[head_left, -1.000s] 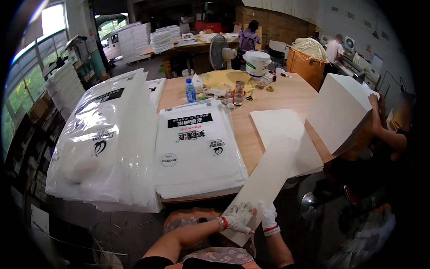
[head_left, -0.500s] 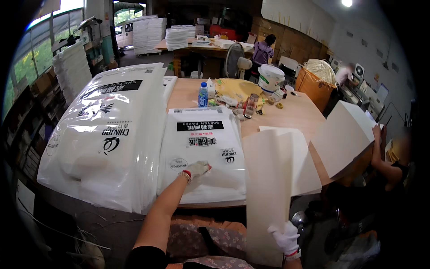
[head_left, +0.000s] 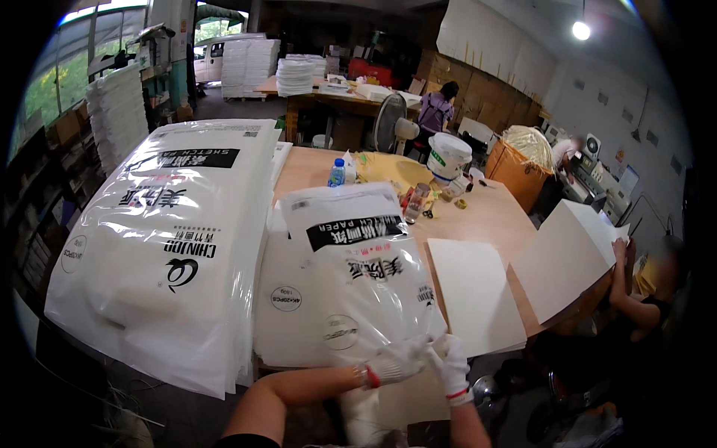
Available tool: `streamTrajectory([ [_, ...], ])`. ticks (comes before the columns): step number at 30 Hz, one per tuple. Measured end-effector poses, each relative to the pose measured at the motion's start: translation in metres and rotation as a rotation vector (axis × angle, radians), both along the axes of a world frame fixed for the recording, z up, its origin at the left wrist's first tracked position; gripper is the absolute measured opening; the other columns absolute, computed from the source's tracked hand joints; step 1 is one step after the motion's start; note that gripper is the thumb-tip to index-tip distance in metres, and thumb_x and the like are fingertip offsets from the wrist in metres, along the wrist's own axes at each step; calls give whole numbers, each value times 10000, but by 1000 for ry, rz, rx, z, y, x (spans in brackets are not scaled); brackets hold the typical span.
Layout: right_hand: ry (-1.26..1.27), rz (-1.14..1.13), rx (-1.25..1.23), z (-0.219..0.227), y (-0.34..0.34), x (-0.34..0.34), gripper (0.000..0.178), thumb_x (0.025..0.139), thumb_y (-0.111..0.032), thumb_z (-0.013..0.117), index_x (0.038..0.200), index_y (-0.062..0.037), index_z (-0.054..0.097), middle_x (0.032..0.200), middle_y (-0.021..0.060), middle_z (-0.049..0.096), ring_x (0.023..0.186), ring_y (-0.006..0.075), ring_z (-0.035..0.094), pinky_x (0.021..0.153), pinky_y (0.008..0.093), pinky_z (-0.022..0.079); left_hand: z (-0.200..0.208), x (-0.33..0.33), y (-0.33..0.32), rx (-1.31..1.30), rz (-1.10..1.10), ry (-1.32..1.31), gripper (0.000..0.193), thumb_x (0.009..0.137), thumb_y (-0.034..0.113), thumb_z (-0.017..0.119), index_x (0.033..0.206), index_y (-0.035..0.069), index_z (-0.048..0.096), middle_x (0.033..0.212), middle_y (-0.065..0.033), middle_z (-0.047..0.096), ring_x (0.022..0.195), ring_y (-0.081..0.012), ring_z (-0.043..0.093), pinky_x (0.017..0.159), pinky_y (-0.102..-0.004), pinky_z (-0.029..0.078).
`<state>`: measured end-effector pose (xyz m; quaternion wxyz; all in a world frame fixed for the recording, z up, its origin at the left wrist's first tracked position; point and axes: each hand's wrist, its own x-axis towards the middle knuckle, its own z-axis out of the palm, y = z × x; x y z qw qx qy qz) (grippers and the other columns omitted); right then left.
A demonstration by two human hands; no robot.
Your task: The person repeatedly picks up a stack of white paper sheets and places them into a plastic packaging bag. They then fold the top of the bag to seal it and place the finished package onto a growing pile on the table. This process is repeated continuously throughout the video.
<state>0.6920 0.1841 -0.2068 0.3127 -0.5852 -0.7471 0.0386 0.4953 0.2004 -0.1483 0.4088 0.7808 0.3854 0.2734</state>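
Observation:
A clear plastic bag with black print (head_left: 358,261) is lifted and tilted off the stack of like bags (head_left: 280,332) in front of me. My left hand (head_left: 399,361), in a white knit glove, is closed on its near edge. Close beside it, my right hand (head_left: 450,362), also gloved, pinches the bag's near right corner; its fingertips partly hide each other. Below both hands, cream paper sheets (head_left: 414,399) show near my lap, and what supports them is hidden. To the right, a stack of white paper (head_left: 476,295) lies on the table.
A tall pile of filled, printed plastic bags (head_left: 187,198) stands at left. Farther back are a blue-capped bottle (head_left: 337,173), a glass jar (head_left: 417,203), tape rolls (head_left: 460,203) and a white bucket (head_left: 449,155). At right, a co-worker's hands (head_left: 620,254) hold large sheets (head_left: 564,257).
My left hand has moved right from the bag stack, lifting the top bag. My right hand has come up and left to meet it. The tall paper sheets have dropped lower, below my hands.

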Motion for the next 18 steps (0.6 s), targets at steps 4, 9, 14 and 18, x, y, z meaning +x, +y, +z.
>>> streamTrajectory([
  [4,-158,-549,160,-65,40,-25,453,856,-273,591,1259,-128,442,1250,166,454,947,373,588,754,426,522,-114,-28,-25,420,58,127,451,841,205,565,1259,85,446,1017,-176,621,933,-284,625,821,-403,487],
  [9,-270,-109,20,-65,65,7,585,841,-237,589,1346,-57,356,1408,281,269,1102,441,512,816,434,502,-144,-143,-24,659,565,480,285,875,123,482,1149,56,523,916,-176,634,832,-261,627,776,-387,499],
  [14,121,130,-229,-8,-5,0,516,802,-39,553,1303,-31,430,1383,217,348,1261,443,332,934,363,440,-176,-195,-80,-92,839,-87,229,921,146,451,1070,-3,540,890,-204,622,829,-325,604,752,-402,476],
  [18,-239,317,-106,-29,-136,28,485,812,10,511,1290,14,423,1349,242,384,1241,404,383,949,379,427,-74,-172,-221,-148,656,-59,344,943,211,442,1203,-7,497,1142,-204,575,988,-313,585,859,-390,456],
])
